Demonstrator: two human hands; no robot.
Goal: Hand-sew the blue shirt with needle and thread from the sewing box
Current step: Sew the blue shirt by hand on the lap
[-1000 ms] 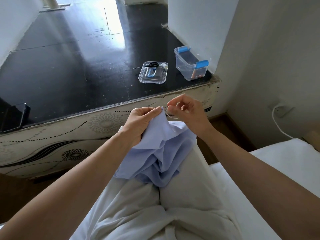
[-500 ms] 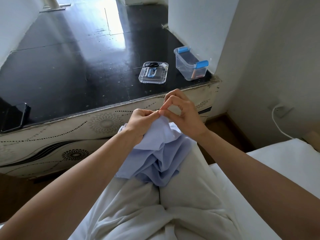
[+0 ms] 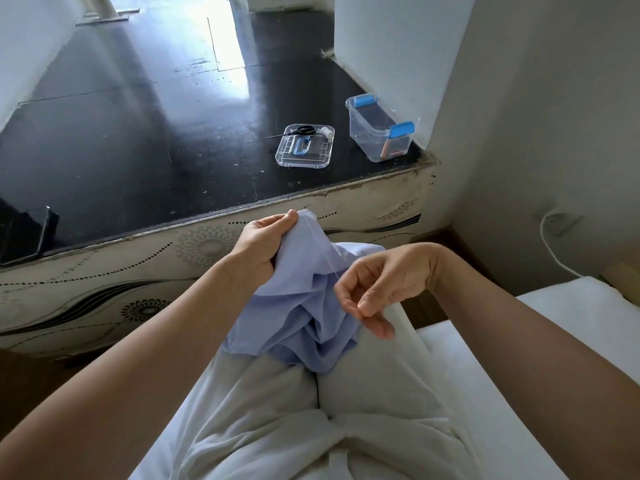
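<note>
A pale blue shirt (image 3: 298,306) and white thread (image 3: 321,244) are pictured against white trousers (image 3: 277,410). The black tabletop (image 3: 138,150) is edged by a cream panel (image 3: 104,289) patterned with black dotted swirls and rosettes. Blue clips (image 3: 401,129) are seen on the clear box (image 3: 367,133).

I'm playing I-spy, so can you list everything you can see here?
blue shirt: one, light blue, bunched on the lap.
thread: one, pale, shirt's top edge to right hand.
box: one, clear with blue clips, far right of black tabletop.
tray: one, clear, left of box.
scissors: one pair, black, on tray.
phone: one, dark, tabletop's left edge.
cable: one, white, right wall.
left hand: one, grips shirt's top edge.
right hand: one, pinches the thread.
</note>
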